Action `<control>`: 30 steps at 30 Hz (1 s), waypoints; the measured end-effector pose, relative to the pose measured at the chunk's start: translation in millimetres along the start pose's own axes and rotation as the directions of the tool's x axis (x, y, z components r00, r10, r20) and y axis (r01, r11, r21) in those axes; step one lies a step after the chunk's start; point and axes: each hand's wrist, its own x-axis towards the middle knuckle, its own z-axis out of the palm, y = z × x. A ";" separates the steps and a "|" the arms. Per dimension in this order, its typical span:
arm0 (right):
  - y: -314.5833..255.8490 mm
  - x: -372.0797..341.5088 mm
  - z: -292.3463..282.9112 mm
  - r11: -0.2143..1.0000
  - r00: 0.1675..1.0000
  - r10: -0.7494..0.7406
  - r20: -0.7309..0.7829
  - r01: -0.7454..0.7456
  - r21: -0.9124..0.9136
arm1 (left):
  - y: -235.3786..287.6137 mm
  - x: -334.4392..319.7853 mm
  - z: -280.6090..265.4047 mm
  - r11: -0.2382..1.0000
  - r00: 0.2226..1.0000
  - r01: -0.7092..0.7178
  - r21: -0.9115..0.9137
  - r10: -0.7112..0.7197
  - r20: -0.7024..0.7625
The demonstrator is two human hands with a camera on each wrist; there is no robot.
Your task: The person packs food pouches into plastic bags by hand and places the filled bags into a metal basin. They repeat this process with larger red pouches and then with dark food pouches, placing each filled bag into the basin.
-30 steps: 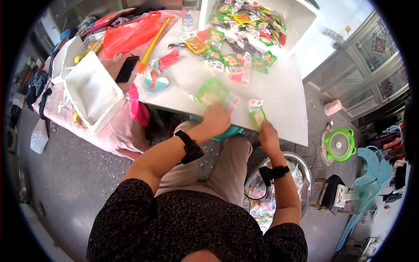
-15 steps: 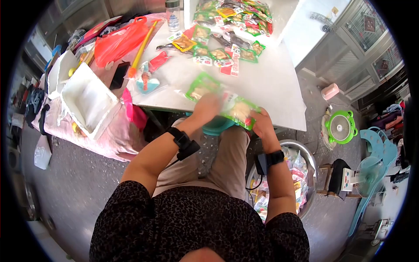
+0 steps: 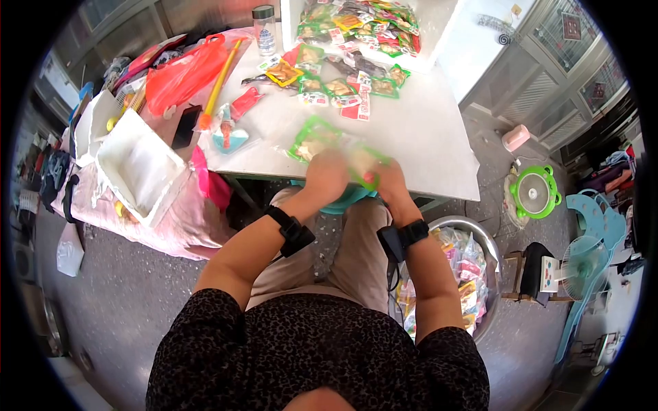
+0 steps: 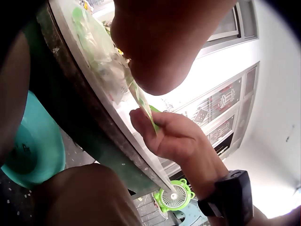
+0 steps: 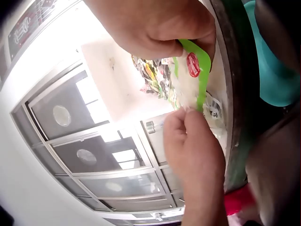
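Both hands meet at the table's front edge around a clear, green-edged plastic food packet [image 5: 203, 89]. My right hand [image 3: 393, 181] pinches one side of it between thumb and fingers. On its other edge, the fingertips of my left hand [image 5: 195, 146] pinch the film, thumb against forefinger. A red oval label shows near the packet's corner in the right wrist view. Just beyond my left hand, another green-edged packet [image 3: 312, 137] with pale contents lies on the white table [image 3: 439, 154]. In the head view both hands are somewhat blurred.
Several food packets [image 3: 343, 89] lie farther back, before a white foam box [image 3: 435, 41] full of more. A metal basin [image 3: 495, 253] of packets stands at the right. Leftward are scissors-like blue-and-red item [image 3: 232, 139], a phone [image 3: 186, 127] and an empty-looking foam tray [image 3: 140, 164].
The right hand came in from the right with a packet and moved closer to the left hand, which now grips that packet's edge. The head view shifted slightly.
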 end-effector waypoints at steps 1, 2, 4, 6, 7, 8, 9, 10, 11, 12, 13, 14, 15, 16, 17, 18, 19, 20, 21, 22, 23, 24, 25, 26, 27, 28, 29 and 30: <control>-3.3 -1.6 6.0 0.994 0.999 0.042 -0.022 -0.044 -0.098 | -0.1 -0.2 -1.2 0.999 0.999 -0.034 0.034 0.034 -0.003; -5.5 -1.7 10.2 0.977 0.996 0.081 -0.046 -0.088 -0.195 | 0.3 -0.6 -2.4 0.998 0.998 -0.059 0.024 0.060 -0.008; 1.7 4.7 3.3 0.652 0.980 -0.187 0.064 0.172 -0.738 | 3.1 -1.1 -8.2 0.994 0.994 -0.111 0.008 0.111 -0.019; -0.8 6.2 -3.0 0.393 0.956 -0.240 0.169 0.255 -0.884 | -0.2 -3.0 -4.1 0.995 0.995 -0.100 0.009 0.100 -0.012; -7.6 3.8 -5.1 0.425 0.966 -0.196 0.167 0.237 -0.874 | -1.5 -3.7 -1.9 0.996 0.996 -0.093 0.007 0.093 -0.011; -14.1 1.2 -7.3 0.455 0.975 -0.151 0.165 0.216 -0.864 | -2.7 -5.1 0.4 0.995 0.995 -0.098 0.001 0.098 -0.031; -17.9 1.1 -11.4 0.421 0.972 -0.156 0.176 0.227 -0.878 | -1.4 -5.3 -2.2 0.995 0.993 -0.103 -0.006 0.103 -0.050; -21.7 1.5 -15.4 0.386 0.969 -0.161 0.188 0.237 -0.892 | -0.7 -5.9 -3.4 0.994 0.992 -0.109 -0.013 0.108 -0.069; -24.0 1.5 -17.2 0.351 0.966 -0.166 0.199 0.246 -0.903 | -1.2 -6.4 -2.3 0.993 0.991 -0.116 -0.016 0.114 -0.066; -29.1 -1.6 -12.2 0.285 0.970 -0.186 0.156 0.205 -0.936 | -2.2 -6.5 -0.4 0.992 0.991 -0.123 -0.018 0.122 -0.063; -35.4 -6.1 -3.8 0.218 0.971 -0.211 0.113 0.160 -0.963 | -2.6 -6.6 0.6 0.991 0.990 -0.131 -0.020 0.130 -0.060; -38.2 -8.8 1.9 0.151 0.969 -0.237 0.071 0.109 -0.982 | -2.2 -6.9 1.5 0.993 0.993 -0.116 -0.027 0.115 -0.038; -32.7 -5.1 2.3 0.258 0.959 -0.269 0.094 0.166 -0.952 | -1.5 -6.0 2.3 0.994 0.995 -0.103 -0.034 0.103 -0.017; -23.6 2.0 2.2 0.358 0.946 -0.303 0.115 0.225 -0.906 | -1.2 -5.1 3.0 0.995 0.996 -0.089 -0.040 0.089 0.003; -15.4 8.0 1.1 0.451 0.932 -0.338 0.132 0.283 -0.846 | -1.8 -5.7 4.7 0.994 0.995 -0.095 -0.048 0.095 -0.016; -13.6 9.7 2.0 0.417 0.940 -0.314 0.133 0.262 -0.870 | -2.3 -6.2 5.7 0.993 0.995 -0.101 -0.056 0.099 -0.033; -12.4 11.5 2.3 0.381 0.948 -0.289 0.134 0.242 -0.892 | -2.8 -6.6 6.8 0.992 0.993 -0.106 -0.064 0.103 -0.051; -10.6 13.1 2.3 0.344 0.956 -0.263 0.133 0.221 -0.913 | -2.8 -7.6 8.0 0.992 0.993 -0.111 -0.064 0.107 -0.053; -5.5 18.2 2.0 0.333 0.922 -0.348 0.166 0.288 -0.898 | -1.9 -7.0 5.9 0.991 0.992 -0.117 -0.063 0.114 -0.054; 0.0 23.6 2.7 0.317 0.880 -0.431 0.197 0.352 -0.881 | -0.9 -6.4 3.6 0.990 0.991 -0.124 -0.063 0.121 -0.055; 5.5 28.2 2.3 0.293 0.830 -0.511 0.225 0.414 -0.862 | -0.2 -4.9 1.6 0.989 0.992 -0.118 -0.086 0.112 -0.065; -2.0 23.0 9.0 0.570 0.925 -0.370 0.090 0.302 -0.764 | 0.7 -3.8 -0.6 0.988 0.992 -0.111 -0.110 0.103 -0.073; -19.3 12.7 20.8 0.786 0.983 -0.185 -0.007 0.144 -0.601 | 1.6 -3.2 -2.4 0.986 0.992 -0.104 -0.134 0.094 -0.081; -30.7 6.3 27.6 0.921 0.998 0.023 -0.054 -0.042 -0.388 | 2.3 -2.8 -3.6 0.983 0.991 -0.109 -0.148 0.097 -0.087; -33.8 4.5 26.8 0.951 0.998 0.050 -0.024 -0.055 -0.305 | 2.9 -2.1 -4.6 0.980 0.990 -0.115 -0.161 0.100 -0.095; -36.4 3.9 24.8 0.973 0.997 0.073 0.008 -0.069 -0.219 | 2.8 -0.8 -6.5 0.978 0.989 -0.121 -0.173 0.104 -0.103; -38.3 3.4 24.4 0.987 0.995 0.094 0.044 -0.087 -0.133 | 2.2 0.3 -9.0 0.975 0.985 -0.145 -0.168 0.126 -0.117; -40.2 2.7 25.6 0.983 0.996 0.074 0.043 -0.065 -0.174 | 2.4 1.5 -11.5 0.972 0.980 -0.167 -0.164 0.146 -0.133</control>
